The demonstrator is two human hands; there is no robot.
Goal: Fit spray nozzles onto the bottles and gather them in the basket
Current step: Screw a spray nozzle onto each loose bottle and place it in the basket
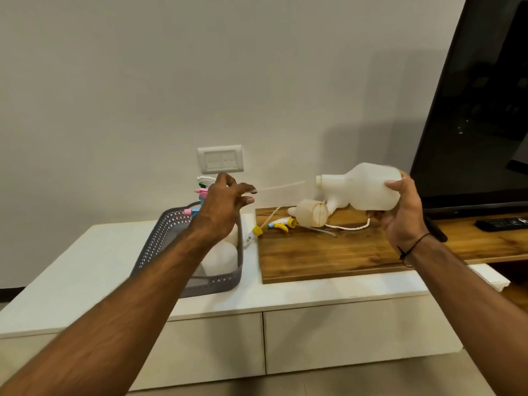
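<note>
on the left of the white cabinet sits a grey basket, with white bottles already inside it and their pink and blue spray heads poking up behind the person's arm. the left hand hovers above the basket, fingers curled around a spray nozzle whose white head shows just past the knuckles; its thin clear tube sticks out rightward from between the fingertips, nearly level, its tip close to the mouth of the held bottle but not inside it. further right, a wooden board lies on the cabinet, carrying a yellow-capped nozzle with its tube, a second nozzle hanging off the board's left edge, and two white bottles lying on their sides (one shows its round base toward us, the other is mostly hidden). above them the right hand grips a white bottle by its base end, tipped sideways so the open neck points left toward the tube. at the far right stand a dark television and a remote.
</note>
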